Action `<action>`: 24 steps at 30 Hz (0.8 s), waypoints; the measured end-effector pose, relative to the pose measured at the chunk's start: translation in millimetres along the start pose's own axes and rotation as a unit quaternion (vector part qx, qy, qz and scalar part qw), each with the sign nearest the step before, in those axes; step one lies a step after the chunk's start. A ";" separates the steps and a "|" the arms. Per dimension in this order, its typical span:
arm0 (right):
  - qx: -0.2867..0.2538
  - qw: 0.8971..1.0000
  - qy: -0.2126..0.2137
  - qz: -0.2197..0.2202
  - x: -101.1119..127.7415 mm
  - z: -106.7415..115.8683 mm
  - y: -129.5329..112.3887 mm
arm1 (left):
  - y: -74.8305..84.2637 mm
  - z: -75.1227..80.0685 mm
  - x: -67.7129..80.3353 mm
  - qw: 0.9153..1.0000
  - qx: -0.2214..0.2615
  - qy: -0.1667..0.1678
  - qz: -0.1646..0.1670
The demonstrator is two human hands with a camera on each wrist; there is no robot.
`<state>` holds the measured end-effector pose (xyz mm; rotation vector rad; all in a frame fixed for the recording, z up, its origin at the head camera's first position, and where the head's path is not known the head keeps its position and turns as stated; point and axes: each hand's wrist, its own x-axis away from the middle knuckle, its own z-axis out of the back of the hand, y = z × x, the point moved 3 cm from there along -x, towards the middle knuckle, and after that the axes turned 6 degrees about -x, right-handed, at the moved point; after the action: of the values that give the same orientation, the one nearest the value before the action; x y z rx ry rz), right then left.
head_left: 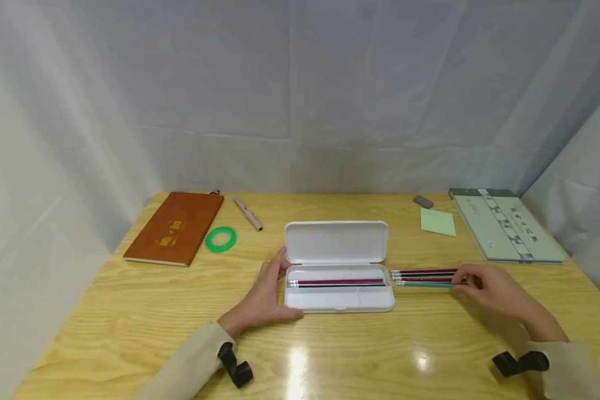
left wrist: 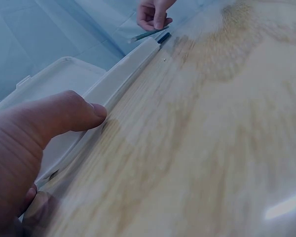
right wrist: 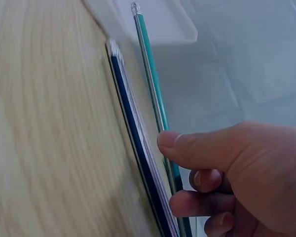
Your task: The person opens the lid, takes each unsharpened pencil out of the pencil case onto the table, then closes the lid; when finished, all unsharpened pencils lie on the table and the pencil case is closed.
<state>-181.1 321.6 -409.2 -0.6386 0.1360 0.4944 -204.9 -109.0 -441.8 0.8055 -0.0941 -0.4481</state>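
Right wrist view: the right hand point(right wrist: 237, 173) pinches a teal pencil point(right wrist: 153, 89) between thumb and curled fingers.
Three pencils point(head_left: 422, 276) lie right of the open white case point(head_left: 337, 289), which holds two pencils point(head_left: 337, 283); the left hand point(head_left: 265, 294), fingers relaxed, steadies the case's left end near the table's point(head_left: 130, 311) front edge.

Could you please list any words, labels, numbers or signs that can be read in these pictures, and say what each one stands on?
None can be read.
Brown notebook: gold marks on the cover, too small to read.
Grey-green book: a column of dark characters on its white band, too blurred to read.
White pencil case, pencils, green sticky note: no writing shows in any view.
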 end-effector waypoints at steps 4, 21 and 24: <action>-0.013 1.000 -0.015 0.004 6.9 4.4 14.3 | 0.1 -0.1 0.0 1.000 0.004 0.001 0.000; -0.016 1.000 -0.012 -0.016 -15.1 -4.0 6.8 | 1.1 -0.6 -1.3 1.000 0.003 0.003 -0.003; -0.042 0.999 -0.030 0.000 -31.0 -14.9 -7.7 | 0.6 -0.7 -0.8 1.000 0.002 0.003 -0.002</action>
<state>-204.1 294.9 -408.7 -0.7045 0.0585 0.5206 -205.3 -107.9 -441.9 0.8112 -0.0873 -0.4493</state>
